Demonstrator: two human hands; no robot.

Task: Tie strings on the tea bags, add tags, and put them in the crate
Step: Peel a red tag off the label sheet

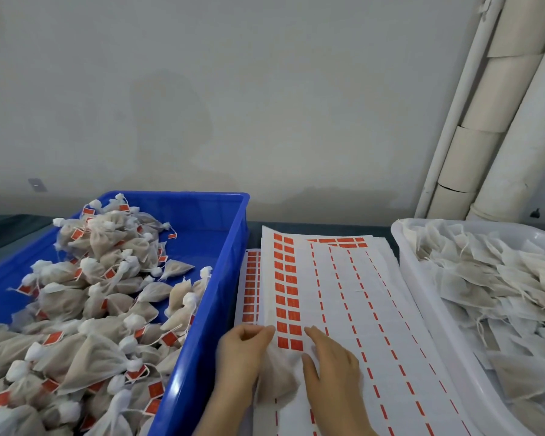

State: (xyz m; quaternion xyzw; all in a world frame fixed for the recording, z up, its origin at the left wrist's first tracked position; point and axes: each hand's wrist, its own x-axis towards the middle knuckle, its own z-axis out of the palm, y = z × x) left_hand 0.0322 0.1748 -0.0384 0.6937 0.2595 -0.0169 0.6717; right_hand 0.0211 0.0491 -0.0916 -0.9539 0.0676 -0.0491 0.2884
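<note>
The tea bag (277,377) in work sits at the near edge of the scene, a soft, beige-filled gauze pouch lying on the tag sheet (343,294). Its top is gathered in the left hand (243,350), whose curled fingers pinch it. No tag shows on it yet, and I cannot tell whether its string is tied. Just to the right, the right hand (331,363) lies with fingers mostly straight, tips on the sheet beside the last red tags (288,309), so tagging looks like the step in hand. Most columns of the sheet are already stripped. On the left, the blue crate (233,278) holds a deep heap of finished bags (101,278), knotted and red-tagged. On the right, a white tray (422,294) is full of flat loose bags (485,278), so plenty remains. All of it rests on the dark counter (328,229).
</note>
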